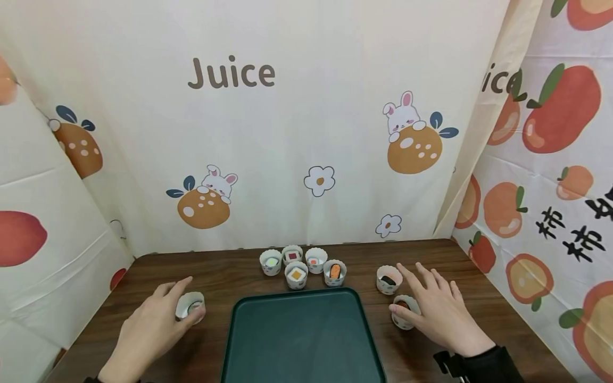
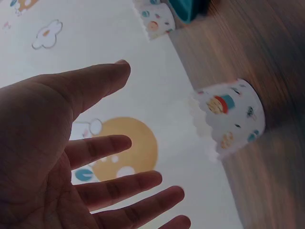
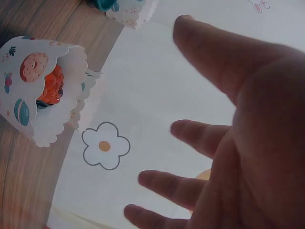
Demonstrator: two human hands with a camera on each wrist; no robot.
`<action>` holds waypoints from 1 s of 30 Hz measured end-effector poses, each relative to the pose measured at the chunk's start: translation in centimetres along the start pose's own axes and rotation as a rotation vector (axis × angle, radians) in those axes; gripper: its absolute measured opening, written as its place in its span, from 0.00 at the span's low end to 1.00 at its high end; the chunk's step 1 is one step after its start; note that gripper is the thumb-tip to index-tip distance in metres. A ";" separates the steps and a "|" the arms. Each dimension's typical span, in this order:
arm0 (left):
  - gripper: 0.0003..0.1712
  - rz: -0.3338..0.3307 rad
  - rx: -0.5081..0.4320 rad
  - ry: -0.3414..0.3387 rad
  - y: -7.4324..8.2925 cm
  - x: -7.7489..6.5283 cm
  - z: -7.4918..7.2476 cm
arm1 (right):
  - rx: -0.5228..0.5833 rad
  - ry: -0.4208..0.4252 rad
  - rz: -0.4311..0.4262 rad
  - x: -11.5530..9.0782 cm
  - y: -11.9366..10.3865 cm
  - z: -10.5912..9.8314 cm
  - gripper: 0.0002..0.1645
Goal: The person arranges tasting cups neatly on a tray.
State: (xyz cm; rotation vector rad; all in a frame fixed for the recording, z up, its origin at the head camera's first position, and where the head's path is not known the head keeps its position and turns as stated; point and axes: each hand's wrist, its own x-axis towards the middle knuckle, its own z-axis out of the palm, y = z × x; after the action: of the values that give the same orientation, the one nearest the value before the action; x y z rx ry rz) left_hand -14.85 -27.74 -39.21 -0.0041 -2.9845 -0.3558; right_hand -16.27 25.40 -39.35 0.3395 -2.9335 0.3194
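Tabletop [image 1: 206, 351] with dark brown wood grain carries a tray [image 1: 301, 340]: dark green, smooth, rounded at the corners, raised at the rim. On my feed, the left hand [image 1: 153, 324] is near the left cup [image 2: 231, 119], left of the tray. Its thumb and fingers are spread apart. The cup stands upright, with a scalloped rim and a thin, white printed wall. The right hand [image 1: 438, 314] is near the right cup [image 3: 31, 95], right of the tray. I read its fingers as extended and spaced apart. That cup contains glossy orange-red beads. Just beyond it stands a third cup [image 1: 389, 279] with a pink and black piece. I count five further cups [image 1: 295, 283] clustered beyond the tray. Lightly creased, printed cloth [image 1: 306, 106] hangs behind the tabletop.
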 end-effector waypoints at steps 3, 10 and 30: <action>0.51 -0.001 -0.015 0.000 -0.7 0.2 0.1 | -0.016 -0.001 0.000 -0.2 -0.1 -0.2 0.50; 0.54 -0.026 -0.033 -0.067 -2.6 0.9 0.8 | -0.055 0.056 -0.046 -0.2 -0.9 -0.5 0.40; 0.56 -0.074 -0.127 -0.120 -4.7 2.1 3.2 | 0.185 0.151 -0.131 0.8 -4.9 0.7 0.12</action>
State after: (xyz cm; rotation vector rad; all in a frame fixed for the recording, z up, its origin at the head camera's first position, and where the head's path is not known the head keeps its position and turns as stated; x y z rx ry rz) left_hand -17.40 -31.63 -43.08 0.0742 -3.0800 -0.5736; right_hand -15.96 20.42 -38.97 0.5062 -2.7245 0.5726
